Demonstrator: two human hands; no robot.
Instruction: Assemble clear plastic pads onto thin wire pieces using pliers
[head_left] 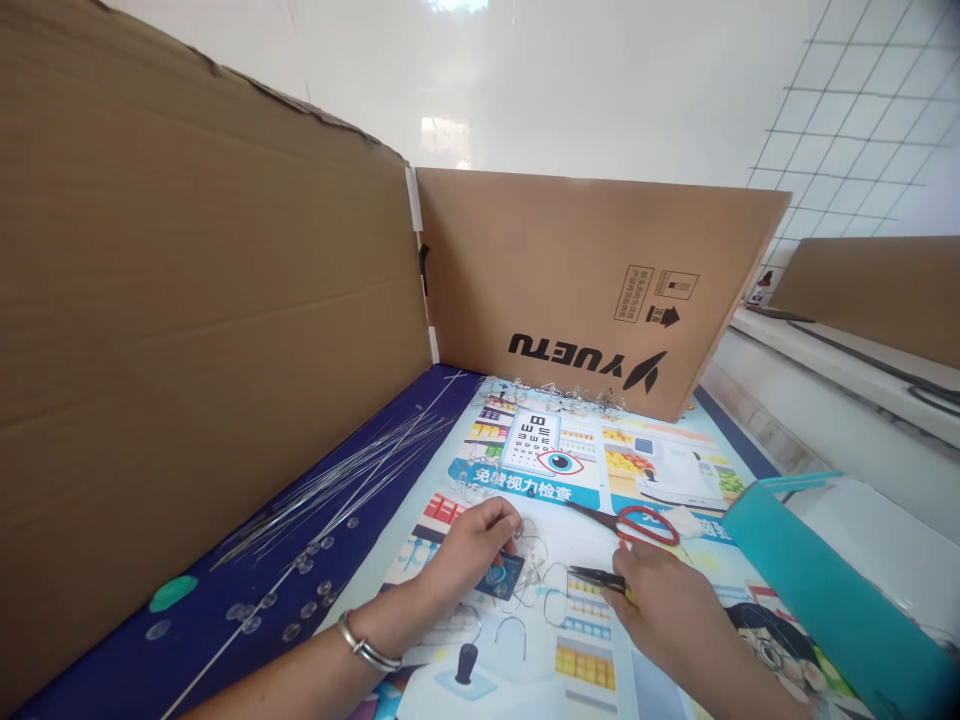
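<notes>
My left hand (474, 553) is closed in a pinch above the printed sheet (637, 640), next to a tangle of thin wire loops (534, 560). What its fingertips hold is too small to make out. In my right hand (664, 600) is a pair of pliers (598, 577) with dark jaws, pointing left toward the wire. The jaws lie close to a bent wire piece (555, 605); whether they grip it I cannot tell. Red-handled scissors (616, 522) lie just beyond the pliers. A curved piece of wire (511, 622) rests on the sheet nearer to me.
Cardboard walls (225, 270) stand at the left and the back (525, 260). Straight thin wires (352, 470), several clear round pieces (307, 608) and a green piece (174, 593) lie on the dark blue surface. More wire pieces (570, 400) lie at the back. A teal-edged item (825, 590) stands right.
</notes>
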